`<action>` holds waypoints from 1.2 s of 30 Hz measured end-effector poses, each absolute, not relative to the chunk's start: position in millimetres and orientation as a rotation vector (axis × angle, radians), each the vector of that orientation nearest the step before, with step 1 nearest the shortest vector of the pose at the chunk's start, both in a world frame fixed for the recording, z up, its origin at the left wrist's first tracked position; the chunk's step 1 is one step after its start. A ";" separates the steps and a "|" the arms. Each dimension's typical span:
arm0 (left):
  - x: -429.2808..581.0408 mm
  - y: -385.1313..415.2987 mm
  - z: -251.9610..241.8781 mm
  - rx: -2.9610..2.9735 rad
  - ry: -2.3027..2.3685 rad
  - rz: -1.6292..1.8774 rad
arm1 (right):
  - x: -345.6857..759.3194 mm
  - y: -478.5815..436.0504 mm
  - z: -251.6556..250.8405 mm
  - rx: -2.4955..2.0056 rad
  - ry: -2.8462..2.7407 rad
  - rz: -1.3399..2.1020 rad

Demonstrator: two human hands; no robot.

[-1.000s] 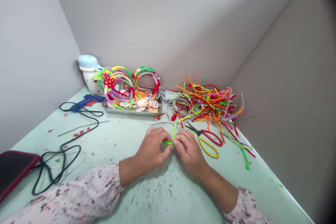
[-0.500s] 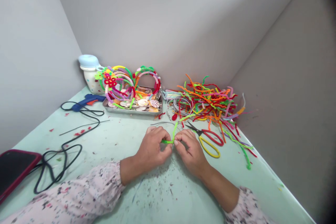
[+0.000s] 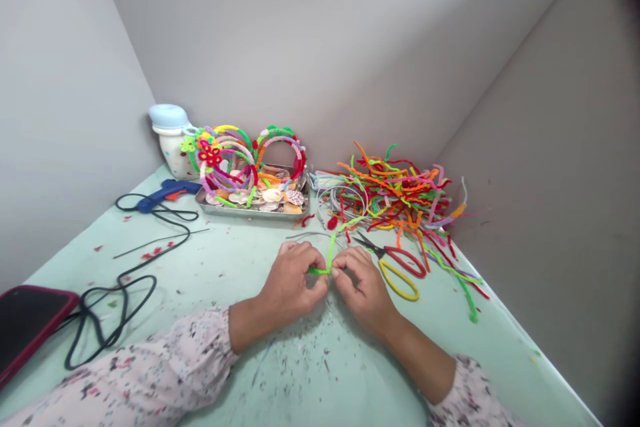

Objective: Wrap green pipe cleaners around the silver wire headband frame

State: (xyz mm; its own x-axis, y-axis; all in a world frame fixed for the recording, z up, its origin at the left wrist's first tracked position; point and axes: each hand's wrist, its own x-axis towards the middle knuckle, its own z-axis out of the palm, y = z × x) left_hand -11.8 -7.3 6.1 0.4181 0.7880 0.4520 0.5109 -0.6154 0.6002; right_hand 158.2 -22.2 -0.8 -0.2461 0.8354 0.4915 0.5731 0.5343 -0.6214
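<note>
Between my two hands is a bright green pipe cleaner, bent so that one end stands up and a short part runs left. My left hand is closed, thumb and fingers pinching it from the left. From the right, my right hand pinches it near the bend, fingertips almost touching those of the left. Part of the pipe cleaner is hidden inside the fingers. Just right of my right hand lie scissors with one red and one yellow handle. A thin grey wire lies behind my hands.
A metal tray holds shells and colourful wrapped hoops. A heap of pipe cleaners lies back right. On the left are a blue glue gun, its black cable, a phone and a blue-lidded cup.
Hardly anything differs. The upright end of the green pipe cleaner leans slightly more to the left; both hands stay in the same place and grip.
</note>
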 end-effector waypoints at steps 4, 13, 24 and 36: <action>-12.0 -7.0 5.9 2.304 1.116 1.029 | 158.7 -21.8 -1.3 -1.142 -1.955 0.396; -11.1 -5.9 4.2 2.309 1.108 1.024 | 156.2 -22.7 0.6 -1.153 -1.963 0.408; -11.7 -6.2 4.6 2.298 1.113 1.024 | 157.4 -22.9 -0.1 -1.151 -1.951 0.435; -13.5 -5.2 5.7 2.274 1.094 1.078 | 160.5 -21.3 -3.8 -1.087 -1.850 0.359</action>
State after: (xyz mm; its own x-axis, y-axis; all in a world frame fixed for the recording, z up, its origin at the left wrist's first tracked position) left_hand -13.5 -5.2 5.7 0.3979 0.7869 0.4716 0.4829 -0.6168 0.6216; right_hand 160.5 -21.3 -3.8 -0.1773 0.8021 0.5703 0.5306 0.5659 -0.6310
